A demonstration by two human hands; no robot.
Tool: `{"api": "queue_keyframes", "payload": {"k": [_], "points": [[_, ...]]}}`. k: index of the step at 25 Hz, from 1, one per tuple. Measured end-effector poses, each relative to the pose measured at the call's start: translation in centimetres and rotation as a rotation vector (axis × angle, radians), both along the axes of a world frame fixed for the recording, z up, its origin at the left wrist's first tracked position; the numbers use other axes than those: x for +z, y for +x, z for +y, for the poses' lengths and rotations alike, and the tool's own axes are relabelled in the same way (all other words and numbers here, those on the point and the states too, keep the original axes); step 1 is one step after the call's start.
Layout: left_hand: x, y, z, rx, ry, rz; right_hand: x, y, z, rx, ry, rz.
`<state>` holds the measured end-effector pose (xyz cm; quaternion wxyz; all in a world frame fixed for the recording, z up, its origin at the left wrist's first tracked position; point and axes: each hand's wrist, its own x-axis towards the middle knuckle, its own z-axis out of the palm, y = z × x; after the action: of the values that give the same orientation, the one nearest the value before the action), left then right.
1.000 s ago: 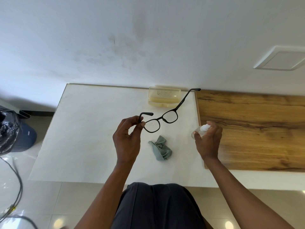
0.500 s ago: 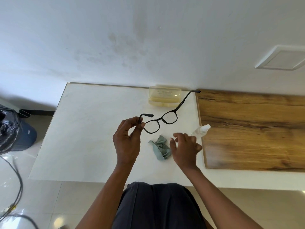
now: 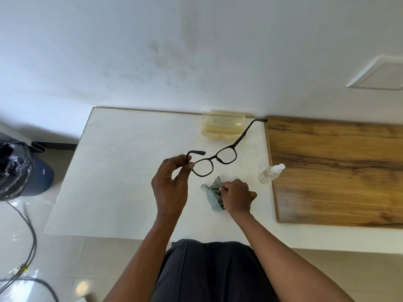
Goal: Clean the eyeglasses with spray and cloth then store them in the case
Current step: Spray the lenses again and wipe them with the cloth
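Your left hand pinches the eyeglasses at the left hinge and holds them above the white worktop with both temples unfolded. Your right hand grips the grey-green cloth, which lies on the worktop below the frame. The spray bottle stands to the right, ungripped. The translucent case sits at the far edge, against the wall.

Case behind cloth; spray bottle right, prob. upright.
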<state>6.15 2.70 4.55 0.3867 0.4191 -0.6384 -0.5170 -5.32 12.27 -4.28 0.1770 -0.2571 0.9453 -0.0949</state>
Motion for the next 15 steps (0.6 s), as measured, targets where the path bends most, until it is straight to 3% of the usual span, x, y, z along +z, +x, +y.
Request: {"api": "queue_keyframes", "payload": {"k": [3, 8, 12, 15], "points": [[-0.1, 0.1, -0.1, 0.001, 0.003, -0.011, 0.3, 0.2, 0.1, -0.090, -0.153, -0.160], [-0.2, 0.1, 0.0, 0.008, 0.011, 0.003, 2.6, 0.4, 1.3, -0.393, -0.607, -0.586], [-0.1, -0.2, 0.2, 0.005, 0.012, 0.004, 5.1, 0.1, 2.4, -0.492, -0.849, -0.714], [-0.1, -0.3, 0.4, 0.008, 0.008, 0.001, 7.0, 0.1, 2.3, -0.464, -0.919, -0.682]]}}
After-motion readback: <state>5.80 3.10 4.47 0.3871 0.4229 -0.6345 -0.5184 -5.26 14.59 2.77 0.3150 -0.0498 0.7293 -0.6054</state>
